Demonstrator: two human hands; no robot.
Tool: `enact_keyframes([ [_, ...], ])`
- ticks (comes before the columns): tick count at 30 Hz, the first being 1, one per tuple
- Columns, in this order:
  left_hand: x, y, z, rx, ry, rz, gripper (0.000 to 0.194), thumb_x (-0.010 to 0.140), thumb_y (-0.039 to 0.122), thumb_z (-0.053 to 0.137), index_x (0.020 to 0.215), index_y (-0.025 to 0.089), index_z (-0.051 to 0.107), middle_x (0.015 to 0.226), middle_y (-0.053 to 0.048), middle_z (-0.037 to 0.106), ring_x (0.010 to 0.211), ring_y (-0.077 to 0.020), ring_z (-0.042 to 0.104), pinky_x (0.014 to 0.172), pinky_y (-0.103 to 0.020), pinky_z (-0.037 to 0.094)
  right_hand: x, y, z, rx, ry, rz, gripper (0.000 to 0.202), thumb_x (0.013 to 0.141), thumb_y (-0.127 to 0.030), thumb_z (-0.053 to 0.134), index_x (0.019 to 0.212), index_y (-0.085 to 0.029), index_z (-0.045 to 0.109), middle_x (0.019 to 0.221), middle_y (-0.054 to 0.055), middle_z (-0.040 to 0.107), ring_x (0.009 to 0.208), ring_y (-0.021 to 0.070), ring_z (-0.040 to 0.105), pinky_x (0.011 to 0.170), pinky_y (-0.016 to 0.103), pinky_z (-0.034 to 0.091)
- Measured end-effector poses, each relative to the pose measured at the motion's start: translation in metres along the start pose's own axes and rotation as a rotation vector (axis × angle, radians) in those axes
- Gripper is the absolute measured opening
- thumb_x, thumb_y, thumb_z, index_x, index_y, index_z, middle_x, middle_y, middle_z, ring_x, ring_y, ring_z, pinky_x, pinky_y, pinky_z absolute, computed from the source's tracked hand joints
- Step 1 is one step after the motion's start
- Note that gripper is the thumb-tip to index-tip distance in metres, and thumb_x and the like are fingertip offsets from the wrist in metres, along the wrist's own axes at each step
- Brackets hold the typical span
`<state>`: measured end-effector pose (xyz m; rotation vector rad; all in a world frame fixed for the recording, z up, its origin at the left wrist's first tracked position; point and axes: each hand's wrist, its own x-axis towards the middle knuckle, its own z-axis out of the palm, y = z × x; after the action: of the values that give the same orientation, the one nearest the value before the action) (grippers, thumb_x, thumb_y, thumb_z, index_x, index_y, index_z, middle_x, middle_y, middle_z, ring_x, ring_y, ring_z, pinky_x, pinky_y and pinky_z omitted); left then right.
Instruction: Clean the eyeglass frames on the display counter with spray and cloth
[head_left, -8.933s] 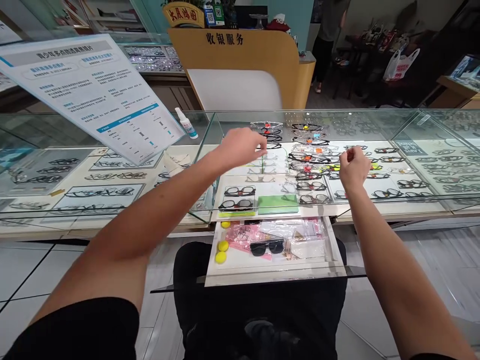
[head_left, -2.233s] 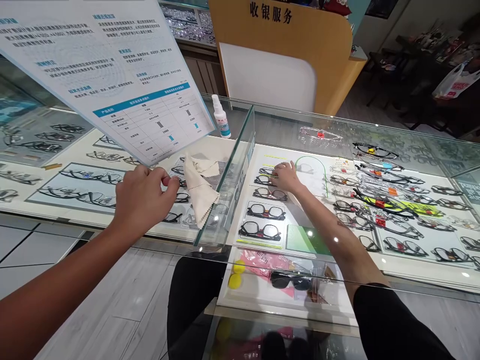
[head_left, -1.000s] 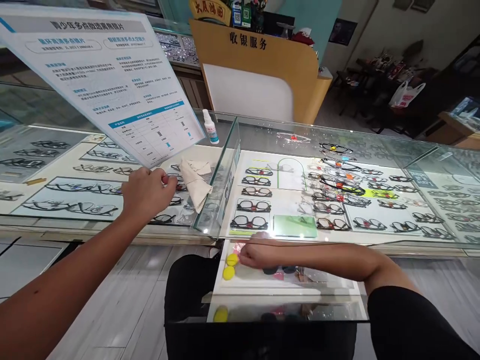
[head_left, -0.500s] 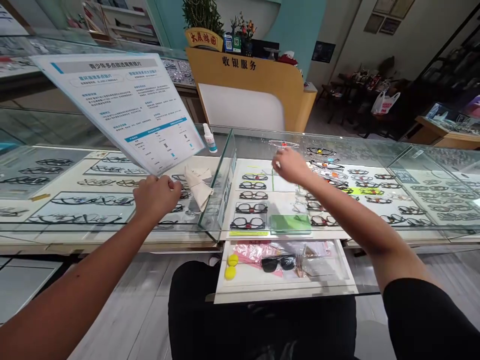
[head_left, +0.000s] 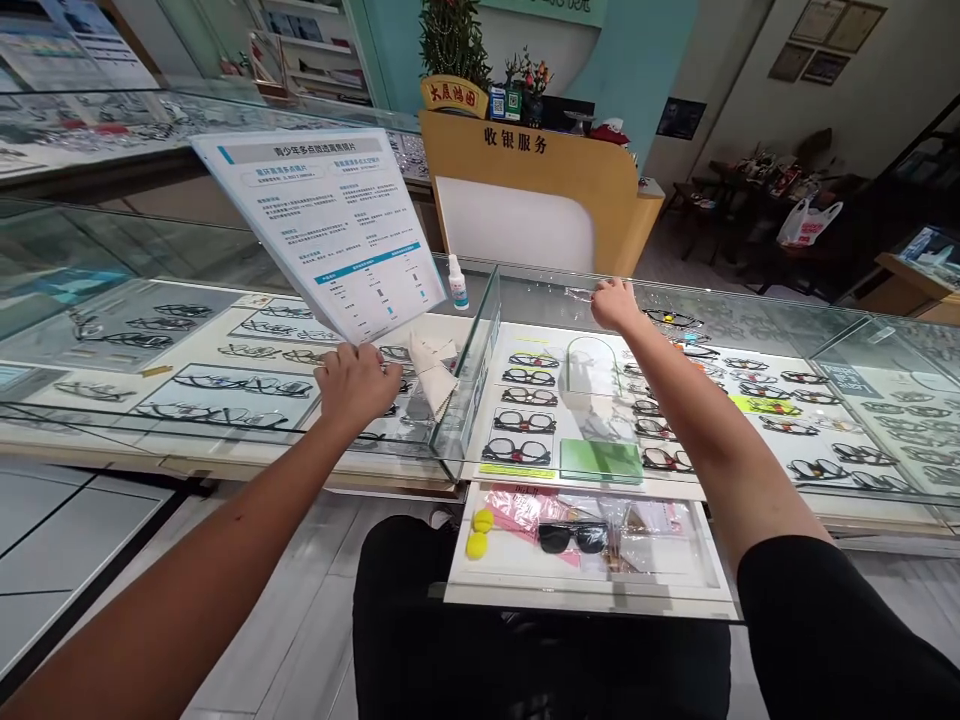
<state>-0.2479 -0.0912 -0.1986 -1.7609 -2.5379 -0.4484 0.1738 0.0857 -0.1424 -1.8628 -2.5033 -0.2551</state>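
Observation:
My left hand [head_left: 358,383] is closed on the lower edge of a printed laminated sheet [head_left: 330,230], which leans up over the glass counter. Farther right, my right hand [head_left: 613,303] reaches to the far side of the counter top with its fingers curled. A clear eyeglass frame [head_left: 577,294] shows just left of those fingers, partly covered by them; whether they grip it is hidden. Black-rimmed eyeglasses [head_left: 673,318] lie right of that hand. Between my hands stand a small white spray bottle [head_left: 457,284] and a crumpled beige cloth [head_left: 433,372].
An upright glass divider [head_left: 469,375] splits the display counter. Rows of eyeglasses [head_left: 525,422] and a green panel [head_left: 601,460] lie under the glass. Below, an open drawer [head_left: 585,600] holds black sunglasses [head_left: 573,537] and yellow round pieces [head_left: 477,545]. A wooden cashier desk [head_left: 615,215] stands beyond.
My right hand has moved up to the clear eyeglass frame and now covers part of it. My left hand still holds the sheet. The whole view has shifted right and tilted slightly.

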Motion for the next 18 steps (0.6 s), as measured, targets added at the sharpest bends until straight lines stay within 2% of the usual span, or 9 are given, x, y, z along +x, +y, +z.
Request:
enact_keyframes([
  [2,0.001,0.0,0.0,-0.014,-0.003,0.007,0.054,0.097,0.041,0.045,0.134,0.009,0.069,0.15,-0.035,0.059,0.147,-0.0523,0.05,0.123,-0.064,0.04,-0.013,-0.007,-0.01,0.025,0.046,-0.045,0.053,0.109,-0.017,0.037,0.142,-0.004,0.076,0.161,0.029,0.063,0.148,0.0465,0.046,0.12,0.063,0.039],
  [4,0.001,0.0,-0.001,-0.016,-0.003,0.012,0.056,0.097,0.041,0.044,0.134,0.008,0.069,0.15,-0.036,0.06,0.147,-0.053,0.05,0.122,-0.066,0.04,-0.039,-0.019,-0.026,0.068,0.086,-0.117,0.052,0.113,-0.022,0.036,0.145,-0.007,0.074,0.166,0.024,0.061,0.152,0.0438,0.044,0.122,0.061,0.039],
  [7,0.0,-0.002,0.0,-0.01,0.002,0.023,0.056,0.098,0.041,0.042,0.134,0.008,0.069,0.15,-0.037,0.06,0.148,-0.0535,0.051,0.123,-0.067,0.04,-0.102,-0.044,-0.058,0.289,0.107,-0.328,0.051,0.118,-0.034,0.037,0.148,-0.013,0.073,0.164,0.017,0.064,0.151,0.0386,0.049,0.125,0.059,0.041],
  [9,0.0,-0.003,0.001,-0.011,0.003,0.035,0.056,0.098,0.042,0.042,0.134,0.009,0.069,0.15,-0.037,0.061,0.148,-0.0539,0.051,0.122,-0.068,0.04,-0.156,-0.063,-0.08,0.478,-0.001,-0.484,0.047,0.118,-0.038,0.042,0.146,-0.018,0.074,0.163,0.013,0.066,0.153,0.0347,0.053,0.131,0.058,0.038],
  [12,0.001,-0.006,0.003,-0.031,0.001,0.047,0.055,0.098,0.042,0.043,0.135,0.011,0.07,0.149,-0.038,0.061,0.148,-0.0547,0.052,0.12,-0.069,0.04,-0.235,-0.088,-0.1,0.683,-0.321,-0.598,0.044,0.116,-0.044,0.05,0.147,-0.023,0.073,0.159,0.011,0.069,0.148,0.0313,0.061,0.125,0.05,0.049],
  [15,0.003,-0.006,0.004,-0.049,-0.002,0.043,0.055,0.097,0.043,0.045,0.136,0.012,0.069,0.149,-0.039,0.061,0.148,-0.0552,0.052,0.12,-0.07,0.039,-0.288,-0.106,-0.094,0.697,-0.602,-0.609,0.047,0.116,-0.045,0.05,0.148,-0.019,0.073,0.159,0.016,0.067,0.148,0.0312,0.063,0.126,0.046,0.052],
  [16,0.003,-0.006,0.004,-0.049,-0.004,0.041,0.055,0.098,0.042,0.044,0.137,0.012,0.069,0.149,-0.039,0.061,0.148,-0.0552,0.052,0.12,-0.07,0.039,-0.299,-0.11,-0.086,0.675,-0.649,-0.595,0.05,0.116,-0.045,0.049,0.15,-0.016,0.071,0.163,0.018,0.064,0.152,0.0328,0.061,0.128,0.047,0.051],
  [18,0.003,-0.005,0.003,-0.041,-0.011,0.036,0.055,0.099,0.041,0.043,0.137,0.011,0.069,0.149,-0.039,0.06,0.148,-0.055,0.052,0.12,-0.069,0.04,-0.311,-0.118,-0.059,0.612,-0.662,-0.551,0.057,0.116,-0.047,0.047,0.154,-0.01,0.068,0.167,0.023,0.06,0.158,0.0374,0.055,0.132,0.052,0.047],
])
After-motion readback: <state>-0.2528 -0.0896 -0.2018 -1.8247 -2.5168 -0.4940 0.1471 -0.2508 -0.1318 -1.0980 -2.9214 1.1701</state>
